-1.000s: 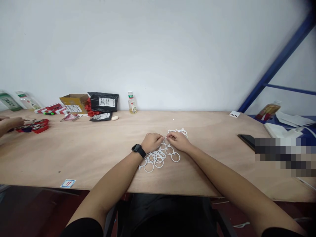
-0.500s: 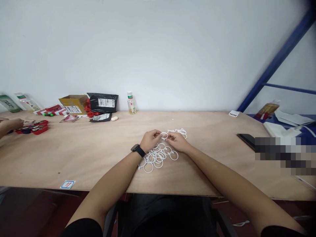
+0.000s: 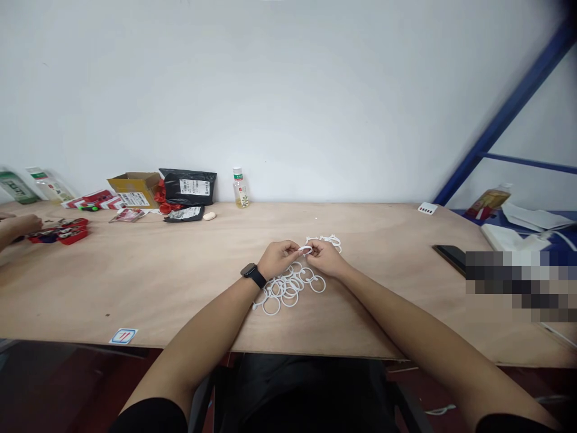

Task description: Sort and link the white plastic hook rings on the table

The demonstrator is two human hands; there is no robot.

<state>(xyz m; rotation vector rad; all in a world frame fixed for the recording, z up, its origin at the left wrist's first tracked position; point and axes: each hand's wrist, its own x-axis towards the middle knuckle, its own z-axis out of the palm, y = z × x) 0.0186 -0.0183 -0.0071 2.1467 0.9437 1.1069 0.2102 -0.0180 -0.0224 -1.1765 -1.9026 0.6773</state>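
My left hand (image 3: pixel 280 258), with a black watch on the wrist, and my right hand (image 3: pixel 325 257) meet over the middle of the wooden table (image 3: pixel 148 282). Both pinch one white plastic ring (image 3: pixel 305 249) between their fingertips, lifted a little above the board. Under and in front of my hands lies a heap of several white rings (image 3: pixel 288 287). A smaller cluster of white rings (image 3: pixel 331 241) lies just behind my right hand.
At the back left stand a cardboard box (image 3: pixel 134 189), black mail bags (image 3: pixel 188 187) and a small bottle (image 3: pixel 240 187). Another person's hand (image 3: pixel 15 227) works on red parts (image 3: pixel 63 232) at the far left. A black phone (image 3: pixel 451 255) and blue shelving (image 3: pixel 505 120) are on the right.
My hands have lifted one white ring off the heap and now hold it between them slightly higher. The other person's hand at the left has shifted a little.
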